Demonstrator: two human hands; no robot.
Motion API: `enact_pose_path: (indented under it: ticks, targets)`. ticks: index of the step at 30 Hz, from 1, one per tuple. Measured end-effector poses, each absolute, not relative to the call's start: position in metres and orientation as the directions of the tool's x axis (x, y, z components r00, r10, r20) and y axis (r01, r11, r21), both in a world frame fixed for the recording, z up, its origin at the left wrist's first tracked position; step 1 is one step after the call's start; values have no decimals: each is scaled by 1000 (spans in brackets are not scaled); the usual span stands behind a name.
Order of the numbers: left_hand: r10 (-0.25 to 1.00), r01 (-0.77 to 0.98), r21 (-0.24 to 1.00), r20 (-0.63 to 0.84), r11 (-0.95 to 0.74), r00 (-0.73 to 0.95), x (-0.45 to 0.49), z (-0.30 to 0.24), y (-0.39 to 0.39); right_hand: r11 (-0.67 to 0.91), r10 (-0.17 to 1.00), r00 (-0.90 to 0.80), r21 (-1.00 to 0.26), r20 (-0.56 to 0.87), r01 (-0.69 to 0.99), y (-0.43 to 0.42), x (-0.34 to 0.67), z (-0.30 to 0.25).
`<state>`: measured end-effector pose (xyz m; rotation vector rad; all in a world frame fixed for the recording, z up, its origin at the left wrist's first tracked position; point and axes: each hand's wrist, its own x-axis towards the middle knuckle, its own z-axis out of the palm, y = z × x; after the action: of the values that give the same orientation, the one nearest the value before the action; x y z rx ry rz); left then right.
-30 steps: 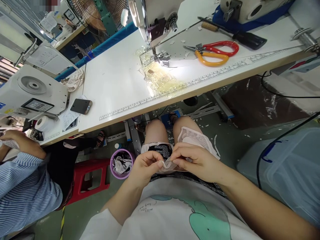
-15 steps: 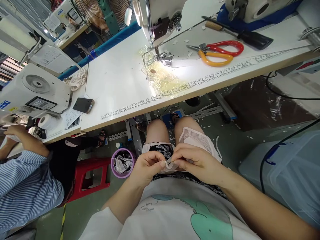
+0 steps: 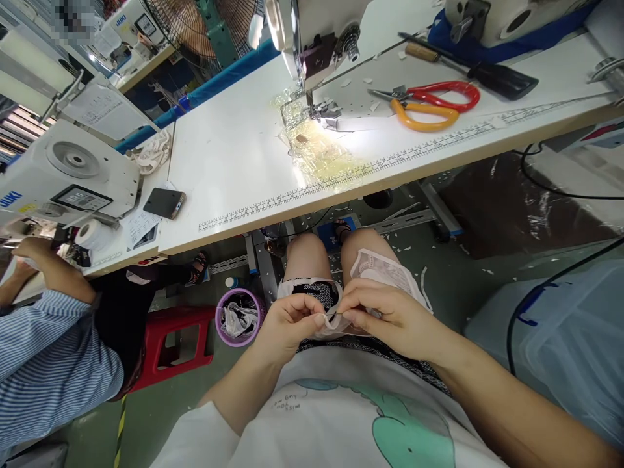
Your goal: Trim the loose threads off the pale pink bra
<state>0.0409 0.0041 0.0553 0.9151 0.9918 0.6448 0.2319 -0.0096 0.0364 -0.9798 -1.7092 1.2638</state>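
Observation:
Over my lap, my left hand (image 3: 291, 320) and my right hand (image 3: 385, 316) meet fingertip to fingertip, both pinched on a small piece of pale lace fabric (image 3: 385, 271) that drapes over my right thigh. Its edge is stretched between the two pinches. Ahead and above stands the white sewing table (image 3: 229, 156) with the sewing machine (image 3: 312, 39), its needle area lit by a lamp.
Red and yellow scissors (image 3: 429, 104) and a dark-handled tool (image 3: 492, 75) lie on the table's right. A phone (image 3: 164, 203) lies at the left. A purple bin (image 3: 238, 317) and red stool (image 3: 170, 344) stand on the floor. A person in a striped sleeve (image 3: 43, 364) works at left. A translucent plastic crate (image 3: 570, 338) sits at right.
My fingers have shifted slightly along the fabric's edge, the pinches drawing closer together. The view has drifted a little.

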Motion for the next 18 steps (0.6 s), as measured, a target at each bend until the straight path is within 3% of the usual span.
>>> enact_pose_path:
  ticks: [18]
  targets:
    - [805, -48, 872, -427, 488, 412, 42, 57, 3, 238, 900, -400, -964, 172, 122, -9, 234, 40]
